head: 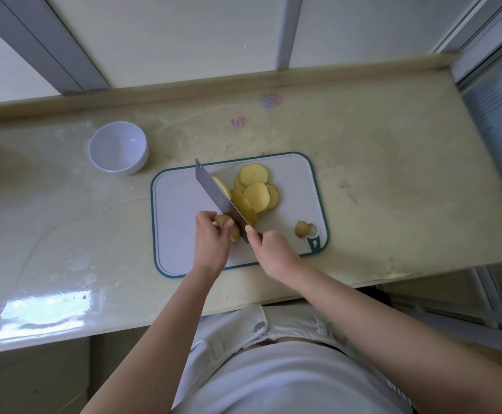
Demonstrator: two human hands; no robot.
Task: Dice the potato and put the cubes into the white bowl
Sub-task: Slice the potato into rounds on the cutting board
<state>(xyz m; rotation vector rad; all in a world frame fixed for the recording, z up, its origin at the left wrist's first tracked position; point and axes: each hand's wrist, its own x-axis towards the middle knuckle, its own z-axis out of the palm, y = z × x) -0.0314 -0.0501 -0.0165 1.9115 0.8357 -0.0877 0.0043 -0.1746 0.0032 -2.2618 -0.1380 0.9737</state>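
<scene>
Gripping broad steel cleaver with right hand; pinching brown-skinned potato stub with left hand on white teal-edged cutting board; round yellow slices beside blade; round white bowl well apart

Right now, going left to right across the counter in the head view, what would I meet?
White bowl → left hand on the potato stub → right hand gripping the knife → small potato end by the cutting board hole. The slices overlap, so skipped.
</scene>
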